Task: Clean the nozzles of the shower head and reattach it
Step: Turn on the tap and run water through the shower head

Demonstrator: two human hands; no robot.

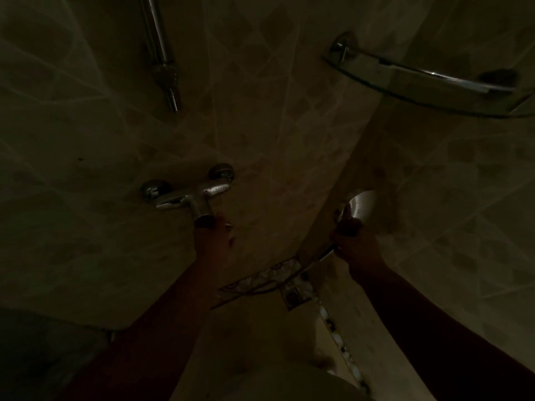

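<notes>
while your right hand (354, 244) grips the shower head (360, 205) at centre right and your left hand (215, 235) touches the mixer lever (202, 214), its grasp unreadable, sudden water could spray you.

Around the chrome wall-mounted mixer tap (188, 195), bare tiled wall lies open left and below, while the chrome riser rail (162, 53) above and the curved glass corner shelf (419, 85) up-right obstruct.
</notes>
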